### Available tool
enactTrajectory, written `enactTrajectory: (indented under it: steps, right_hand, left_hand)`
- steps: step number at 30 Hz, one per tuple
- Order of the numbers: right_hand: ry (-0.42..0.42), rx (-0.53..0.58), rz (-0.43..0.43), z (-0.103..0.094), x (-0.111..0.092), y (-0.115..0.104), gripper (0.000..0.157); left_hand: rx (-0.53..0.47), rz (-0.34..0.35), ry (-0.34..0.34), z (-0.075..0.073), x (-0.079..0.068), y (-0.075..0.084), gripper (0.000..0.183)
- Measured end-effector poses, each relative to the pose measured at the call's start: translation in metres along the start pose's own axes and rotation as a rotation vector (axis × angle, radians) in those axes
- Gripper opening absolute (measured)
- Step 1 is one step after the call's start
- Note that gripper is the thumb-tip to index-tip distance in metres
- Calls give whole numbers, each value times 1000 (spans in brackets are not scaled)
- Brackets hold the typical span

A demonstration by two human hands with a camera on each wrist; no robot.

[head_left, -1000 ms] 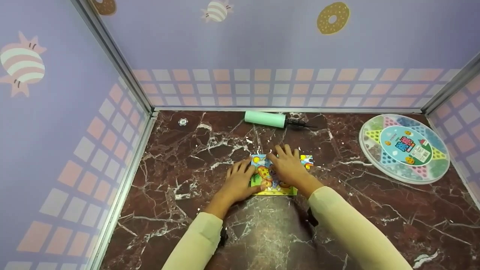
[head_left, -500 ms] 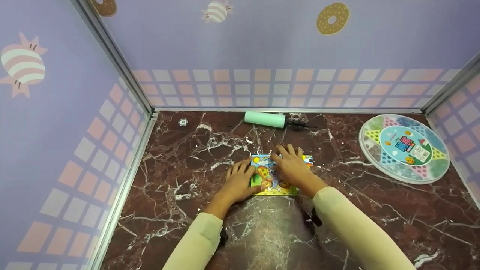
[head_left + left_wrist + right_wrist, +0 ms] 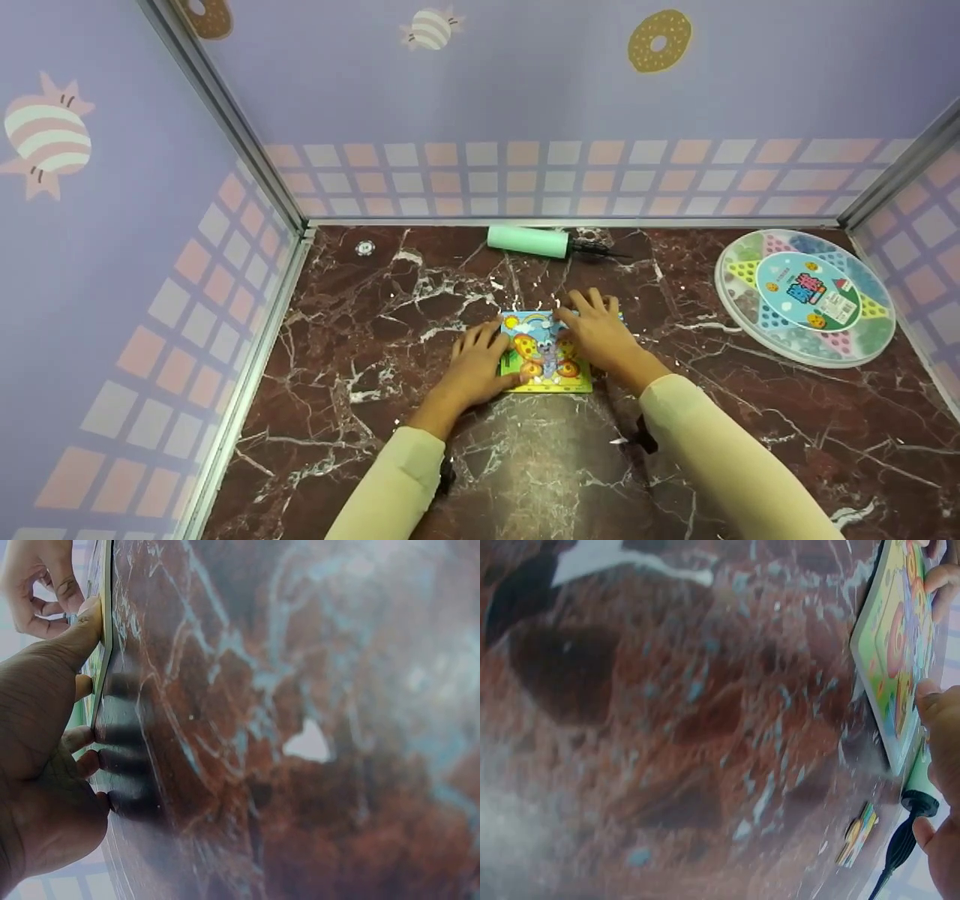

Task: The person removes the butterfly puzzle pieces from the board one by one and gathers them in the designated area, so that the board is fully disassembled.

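Observation:
A small puzzle board (image 3: 547,379) with a cartoon butterfly picture lies flat on the table. My left hand (image 3: 476,364) rests at its left side, the thumb on the front edge and the other fingers spread along the left edge. My right hand (image 3: 602,334) is over the upper right of the board, thumb and index finger pinching a bluish puzzle piece (image 3: 556,328) against the picture, mostly covered by the fingers. In the right wrist view a loose puzzle piece (image 3: 857,835) lies on the table off the board's right side; the right hand hides most of it from the head view.
A mint-green hand pump (image 3: 528,241) with a black nozzle lies behind the board. At the right is a round, clear-lidded board game (image 3: 806,296). A small poker chip (image 3: 365,247) sits at the back left. Patterned walls enclose the marble-look table (image 3: 360,330).
My right hand has shifted a little to the right across the board, uncovering more of the butterfly and covering more of the loose piece. The left hand has stayed put.

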State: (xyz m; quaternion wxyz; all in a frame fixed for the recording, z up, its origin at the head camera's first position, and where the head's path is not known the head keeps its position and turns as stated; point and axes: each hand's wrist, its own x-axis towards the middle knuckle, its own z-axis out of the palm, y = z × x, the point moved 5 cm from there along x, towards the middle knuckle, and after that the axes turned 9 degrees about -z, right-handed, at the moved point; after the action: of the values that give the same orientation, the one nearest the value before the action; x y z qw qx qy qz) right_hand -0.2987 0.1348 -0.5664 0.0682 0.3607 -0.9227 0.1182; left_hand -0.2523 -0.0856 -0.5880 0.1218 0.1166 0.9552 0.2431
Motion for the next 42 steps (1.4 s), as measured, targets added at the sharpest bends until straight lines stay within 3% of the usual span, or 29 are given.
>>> enactTrajectory:
  steps: [12,42]
  right_hand:
    - [68,2,-9,-7,-12,15,25]
    - [87,-28,46,-18,-41,47,21]
  left_hand:
    - [4,0,-3,1,0,0,53]
    - [17,25,23,0,0,1,55]
